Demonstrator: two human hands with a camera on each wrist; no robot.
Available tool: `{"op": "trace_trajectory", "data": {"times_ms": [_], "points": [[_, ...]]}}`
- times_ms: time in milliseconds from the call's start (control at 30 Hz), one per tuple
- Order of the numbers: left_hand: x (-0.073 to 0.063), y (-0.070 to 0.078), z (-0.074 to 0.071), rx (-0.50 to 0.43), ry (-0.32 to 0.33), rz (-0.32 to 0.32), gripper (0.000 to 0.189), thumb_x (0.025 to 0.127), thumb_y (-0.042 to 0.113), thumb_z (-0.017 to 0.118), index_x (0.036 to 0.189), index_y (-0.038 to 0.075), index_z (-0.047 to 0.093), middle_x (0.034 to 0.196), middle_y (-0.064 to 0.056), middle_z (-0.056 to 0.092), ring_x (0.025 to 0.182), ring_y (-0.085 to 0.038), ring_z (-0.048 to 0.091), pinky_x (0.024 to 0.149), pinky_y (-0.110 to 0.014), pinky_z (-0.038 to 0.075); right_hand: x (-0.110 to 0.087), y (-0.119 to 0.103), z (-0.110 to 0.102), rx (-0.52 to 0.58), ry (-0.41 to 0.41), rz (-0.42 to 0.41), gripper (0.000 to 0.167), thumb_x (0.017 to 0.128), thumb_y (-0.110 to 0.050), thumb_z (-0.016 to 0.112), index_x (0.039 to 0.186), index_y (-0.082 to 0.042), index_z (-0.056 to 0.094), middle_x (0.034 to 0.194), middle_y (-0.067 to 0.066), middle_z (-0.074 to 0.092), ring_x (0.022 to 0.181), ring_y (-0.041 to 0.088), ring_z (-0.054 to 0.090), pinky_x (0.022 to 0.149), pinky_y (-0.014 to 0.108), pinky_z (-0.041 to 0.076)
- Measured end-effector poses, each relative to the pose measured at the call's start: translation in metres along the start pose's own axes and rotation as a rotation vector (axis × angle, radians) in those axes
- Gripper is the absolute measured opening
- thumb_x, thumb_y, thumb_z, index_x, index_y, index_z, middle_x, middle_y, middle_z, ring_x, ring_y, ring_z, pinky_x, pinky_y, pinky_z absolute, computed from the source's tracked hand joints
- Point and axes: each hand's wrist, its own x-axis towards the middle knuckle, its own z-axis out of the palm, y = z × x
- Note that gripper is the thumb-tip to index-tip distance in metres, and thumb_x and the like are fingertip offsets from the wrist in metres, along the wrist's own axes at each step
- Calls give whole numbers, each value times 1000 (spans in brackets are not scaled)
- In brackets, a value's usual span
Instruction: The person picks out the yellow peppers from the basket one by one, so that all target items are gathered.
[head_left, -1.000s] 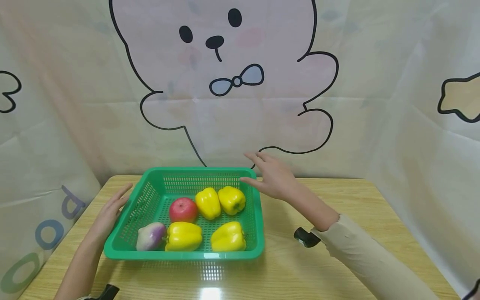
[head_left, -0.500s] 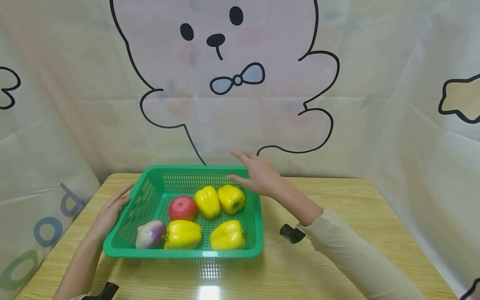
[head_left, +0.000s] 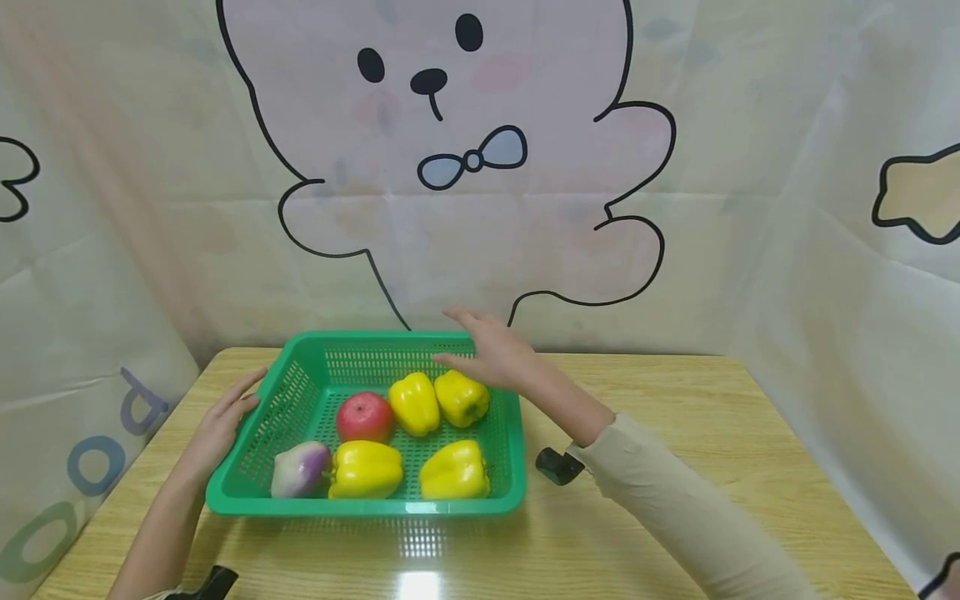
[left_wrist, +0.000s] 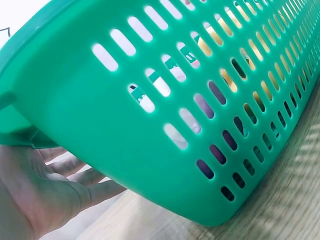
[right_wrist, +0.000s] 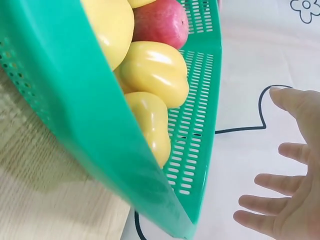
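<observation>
A green plastic basket [head_left: 367,508] stands on the table. In it lie several yellow bell peppers [head_left: 454,472], a round red fruit [head_left: 365,417] and a white-and-purple turnip [head_left: 301,469]. My left hand [head_left: 217,432] rests against the basket's left side. In the left wrist view its fingers [left_wrist: 75,165] stretch out below the rim, partly hidden by the basket wall. Above the basket's back right corner hovers my right hand [head_left: 491,352], its fingers spread and nothing in them. The right wrist view shows these fingers [right_wrist: 265,205] apart from the rim.
The wooden table [head_left: 645,417] extends to the right of the basket and in front of it. Behind stands a fabric backdrop [head_left: 720,267] with a cartoon bear, and cloth walls close off both sides.
My right hand has moved left, from beside the basket's right edge to over its back right corner. The left hand and the basket's contents have stayed in place.
</observation>
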Motion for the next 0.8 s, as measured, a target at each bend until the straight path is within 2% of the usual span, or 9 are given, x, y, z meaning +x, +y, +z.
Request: {"op": "trace_trajectory", "data": {"times_ms": [333,567,800], "points": [[0,0,0,-7,-7,9,54,116,35,40,168,22,28,101,14,66,80,-9,69,65,-30,61,10,-5,13,83,-21,-10,76,103,-43,69,165,-16,36,167,12,39,154,36,36,123,60,34],[0,-2,0,-42,-14,27,39,116,32,41,154,38,42,98,12,67,78,-9,69,64,-29,60,17,-6,20,77,-18,-9,75,103,-42,70,164,-13,38,165,13,43,152,36,40,122,57,36],[0,-2,0,-60,1,31,33,117,28,40,143,46,48,98,12,67,78,-9,69,64,-29,60,21,-9,25,104,-26,1,74,102,-42,71,163,-12,40,164,13,44,151,35,41,122,56,37]]}}
